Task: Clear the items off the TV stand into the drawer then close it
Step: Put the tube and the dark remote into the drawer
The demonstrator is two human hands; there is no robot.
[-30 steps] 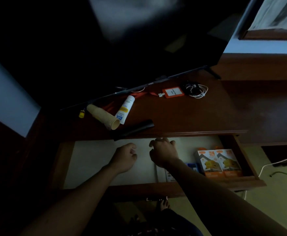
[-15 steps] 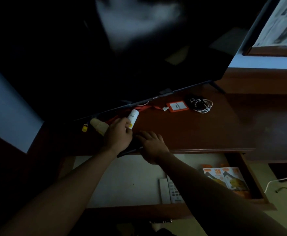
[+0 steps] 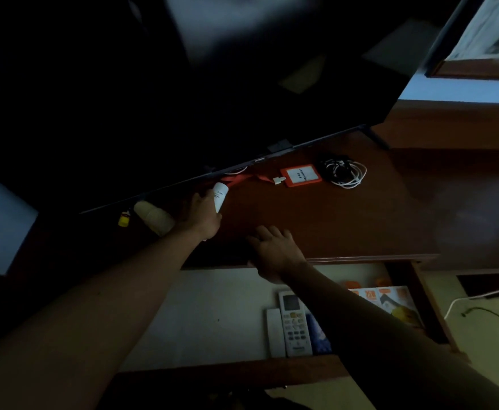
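White tube (image 3: 220,196) in curled left fingers (image 3: 196,202), right hand (image 3: 275,250) flat.

A second ago both your hands hung curled over the open drawer (image 3: 227,309), holding nothing. Since then you have lifted them onto the counter (image 3: 346,220). Your left hand (image 3: 202,216) went to the white tube (image 3: 220,196), reached it half a second ago, and now curls round its lower part. Your right hand (image 3: 275,250) went to the black cylinder lying along the front edge; half a second ago it lay on that cylinder, and now its fingers spread flat at the edge, with the cylinder too dark to make out. Your view has moved forward too, so two remotes (image 3: 294,324) show in the drawer.
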